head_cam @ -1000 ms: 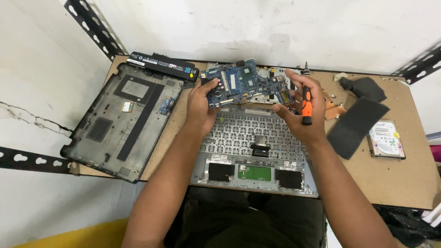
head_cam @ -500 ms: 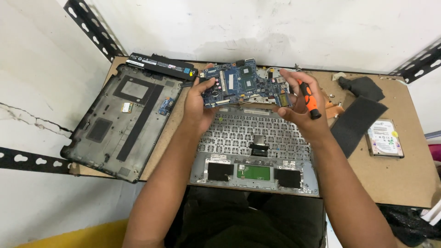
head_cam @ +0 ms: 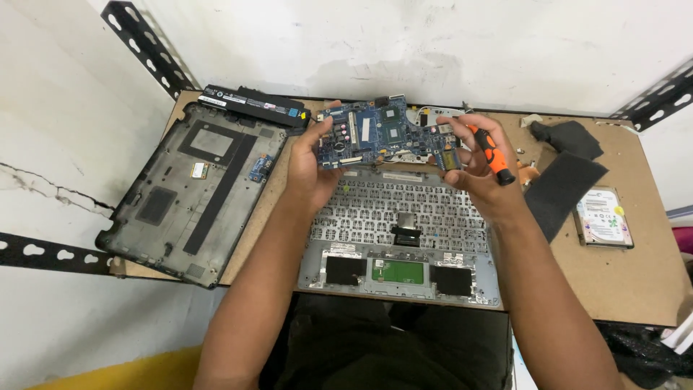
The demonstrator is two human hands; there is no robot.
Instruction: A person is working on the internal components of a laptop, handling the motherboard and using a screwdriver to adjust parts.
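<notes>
You've got the blue motherboard [head_cam: 382, 137] lifted clear above the keyboard deck [head_cam: 404, 231], left hand [head_cam: 312, 162] fingers pinching its near-left edge so nothing touches the chips. Right hand [head_cam: 476, 173] grips the other end with the orange screwdriver [head_cam: 492, 153] tucked in (handy). Bottom cover [head_cam: 195, 191] sits off left on the desk [head_cam: 635, 282].

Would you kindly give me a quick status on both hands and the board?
Left hand and right hand hold circuit board above keyboard tray. Screwdriver in right grip.
</notes>
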